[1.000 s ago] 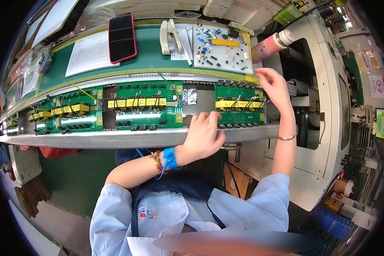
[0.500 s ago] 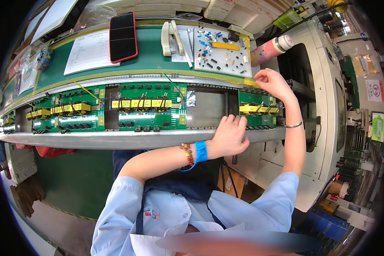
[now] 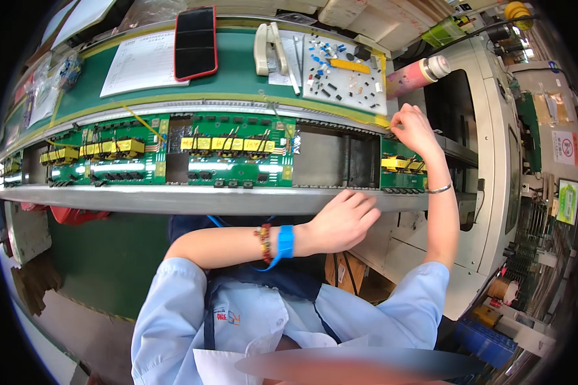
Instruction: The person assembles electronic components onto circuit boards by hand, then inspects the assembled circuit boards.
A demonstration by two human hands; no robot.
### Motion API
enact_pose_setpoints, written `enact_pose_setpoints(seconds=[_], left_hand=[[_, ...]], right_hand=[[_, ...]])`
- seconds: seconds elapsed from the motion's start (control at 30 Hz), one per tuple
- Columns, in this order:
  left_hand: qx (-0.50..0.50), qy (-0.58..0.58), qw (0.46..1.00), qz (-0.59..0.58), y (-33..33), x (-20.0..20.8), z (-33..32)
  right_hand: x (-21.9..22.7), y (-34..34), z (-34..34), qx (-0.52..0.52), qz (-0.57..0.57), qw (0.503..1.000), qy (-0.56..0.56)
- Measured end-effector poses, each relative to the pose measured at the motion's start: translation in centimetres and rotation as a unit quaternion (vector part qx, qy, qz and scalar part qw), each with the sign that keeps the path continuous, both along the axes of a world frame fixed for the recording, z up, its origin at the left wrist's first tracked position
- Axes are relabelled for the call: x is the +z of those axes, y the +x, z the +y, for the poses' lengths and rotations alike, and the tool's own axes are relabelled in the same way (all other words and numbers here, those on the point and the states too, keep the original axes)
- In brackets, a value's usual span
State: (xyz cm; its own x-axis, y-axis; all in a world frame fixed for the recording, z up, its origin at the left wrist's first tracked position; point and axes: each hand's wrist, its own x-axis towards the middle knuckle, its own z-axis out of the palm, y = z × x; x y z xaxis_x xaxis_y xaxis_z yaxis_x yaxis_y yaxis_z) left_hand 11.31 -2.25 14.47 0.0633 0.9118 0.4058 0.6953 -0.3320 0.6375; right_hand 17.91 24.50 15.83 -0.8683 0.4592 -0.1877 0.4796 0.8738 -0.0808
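Observation:
My left hand hovers just in front of the rail's near edge, its fingers loosely bent and apart, holding nothing visible. At the far rail, beside the pink bottle, my right hand has its fingers curled together. Whatever may be between those fingertips is hidden. The closest circuit board, green with yellow-wrapped transformers, lies at the right end of the metal rail track, partly under the machine side. To its left, past a gap, sits another green circuit board with yellow transformers.
More green boards stand along the track to the left. Behind it are a red-edged phone, paper sheets, a cream stapler-like tool and a white tray of small components with a yellow cutter. A large beige machine borders the right.
My left hand has drawn back from the track toward me. My right hand's fingers have curled in closer. The rightmost board has shifted slightly right, widening the gap, while the view has shifted too.

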Motion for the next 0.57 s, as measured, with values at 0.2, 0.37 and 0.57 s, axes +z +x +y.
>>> enact_pose_setpoints(seconds=[0.2, 0.37, 0.57], left_hand=[[0.054, 0.029, 0.998, 0.033, -5.7, 1.0, -7.2], [0.221, 0.003, 0.971, 0.088, -10.1, 1.2, -9.5], [0.16, -0.075, 0.981, 0.075, -11.4, 1.0, -9.2]], right_hand=[[4.7, -0.7, -4.5, 0.027, 0.164, 0.981, 0.098], [3.9, -1.9, -13.5, -0.138, 0.123, 0.847, -0.498], [0.8, -4.1, -15.9, -0.215, 0.052, 0.63, -0.744]])
